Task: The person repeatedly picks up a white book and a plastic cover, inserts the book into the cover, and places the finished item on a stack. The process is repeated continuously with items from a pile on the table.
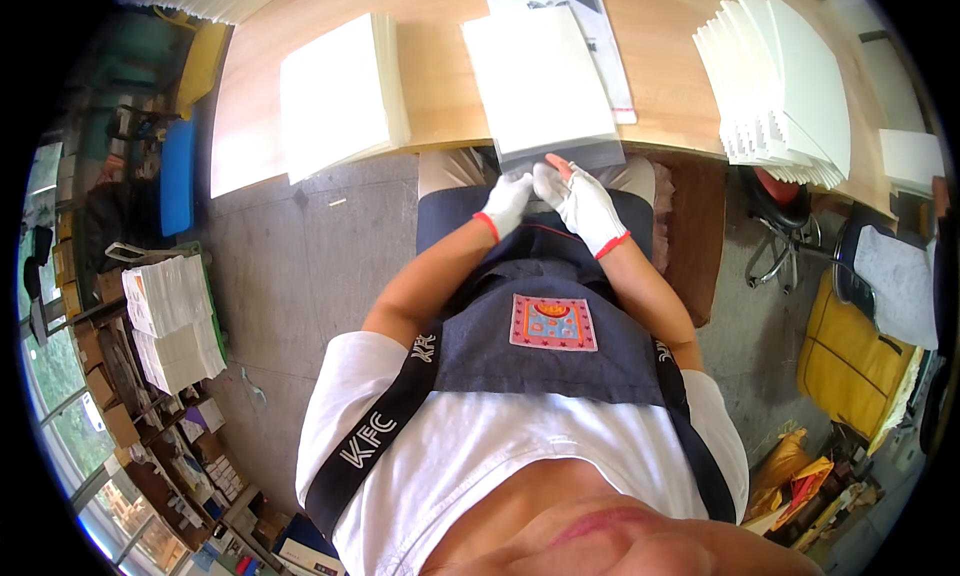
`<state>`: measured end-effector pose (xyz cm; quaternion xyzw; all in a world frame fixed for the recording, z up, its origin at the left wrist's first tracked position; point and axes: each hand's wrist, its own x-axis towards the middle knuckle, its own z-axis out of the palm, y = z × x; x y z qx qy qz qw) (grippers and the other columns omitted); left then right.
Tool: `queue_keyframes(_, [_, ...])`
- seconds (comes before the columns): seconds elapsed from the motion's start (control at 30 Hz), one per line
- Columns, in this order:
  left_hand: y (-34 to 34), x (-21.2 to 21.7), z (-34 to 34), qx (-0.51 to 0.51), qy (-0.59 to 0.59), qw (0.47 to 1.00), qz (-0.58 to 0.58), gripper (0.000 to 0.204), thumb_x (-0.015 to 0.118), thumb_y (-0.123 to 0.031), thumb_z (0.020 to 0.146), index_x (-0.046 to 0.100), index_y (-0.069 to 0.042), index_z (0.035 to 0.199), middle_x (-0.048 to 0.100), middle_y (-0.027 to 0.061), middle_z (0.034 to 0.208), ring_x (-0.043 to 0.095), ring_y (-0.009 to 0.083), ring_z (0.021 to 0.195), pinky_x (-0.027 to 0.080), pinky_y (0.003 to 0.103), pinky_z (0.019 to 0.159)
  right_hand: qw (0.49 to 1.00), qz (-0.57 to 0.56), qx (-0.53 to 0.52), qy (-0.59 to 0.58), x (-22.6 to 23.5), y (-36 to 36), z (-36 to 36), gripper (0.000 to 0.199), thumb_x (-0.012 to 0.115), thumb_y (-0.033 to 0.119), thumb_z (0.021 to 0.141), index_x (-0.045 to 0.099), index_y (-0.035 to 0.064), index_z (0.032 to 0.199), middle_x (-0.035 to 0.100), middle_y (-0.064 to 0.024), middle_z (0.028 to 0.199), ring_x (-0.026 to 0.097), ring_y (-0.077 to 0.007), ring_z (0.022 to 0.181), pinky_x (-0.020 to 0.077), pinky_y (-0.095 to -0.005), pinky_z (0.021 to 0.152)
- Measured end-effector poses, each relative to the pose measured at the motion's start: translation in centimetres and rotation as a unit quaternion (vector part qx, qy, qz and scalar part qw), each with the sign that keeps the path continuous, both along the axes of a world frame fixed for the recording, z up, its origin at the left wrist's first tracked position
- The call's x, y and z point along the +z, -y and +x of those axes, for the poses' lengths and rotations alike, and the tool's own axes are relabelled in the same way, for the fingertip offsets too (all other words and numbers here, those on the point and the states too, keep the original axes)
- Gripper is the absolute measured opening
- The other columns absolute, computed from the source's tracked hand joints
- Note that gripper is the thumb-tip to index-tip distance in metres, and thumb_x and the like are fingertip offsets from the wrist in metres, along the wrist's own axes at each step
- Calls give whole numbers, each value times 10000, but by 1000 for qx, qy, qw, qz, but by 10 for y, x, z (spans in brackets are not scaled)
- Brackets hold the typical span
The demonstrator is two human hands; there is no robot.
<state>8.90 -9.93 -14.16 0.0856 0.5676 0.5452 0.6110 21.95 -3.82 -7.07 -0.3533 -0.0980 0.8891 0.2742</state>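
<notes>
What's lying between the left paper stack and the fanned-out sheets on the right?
White paper, partly covering a printed item, with wooden tabletop showing on both sides; that's in the head view.

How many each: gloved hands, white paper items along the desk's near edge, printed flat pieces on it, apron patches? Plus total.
Gloved hands: 2 (left hand, right hand)
White paper items: 3 (left pile, middle item, right fanned pile)
Printed flat piece: 1, partly under the middle item
Apron patch: 1
Total: 7
</notes>
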Motion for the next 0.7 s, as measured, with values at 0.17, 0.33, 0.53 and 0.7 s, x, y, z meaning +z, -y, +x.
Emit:
queue_keyframes(0.17, [23,60,-36,3,-85,996,24,155,526,-141,894,559,-17,981,619,81,873,640,185,745,541,286,633,824,410,239,308,45,2,-9,173,474,132,917,590,87,1038,608,-33,687,537,-95,488,429,-231,448])
queue_keyframes(0.33, [23,57,-52,-47,-87,995,30,222,541,-193,905,588,5,992,644,84,858,634,162,719,532,268,632,395,751,305,431,17,-8,-42,117,500,210,868,506,93,873,651,-122,741,634,-275,614,472,-395,518])
queue_keyframes(0.53, [30,58,-56,-20,-110,994,12,205,529,-175,905,585,16,953,640,103,869,635,167,705,540,268,642,829,448,230,245,41,-17,-5,67,524,57,775,534,73,839,589,-43,666,564,-127,518,465,-281,478])
queue_keyframes(0.7, [56,56,-72,-47,-173,983,43,199,560,-167,893,574,29,929,608,71,812,631,168,699,529,257,645,808,227,-421,345,-29,-83,167,120,432,74,868,476,86,757,442,-16,643,479,-137,559,428,-289,514])
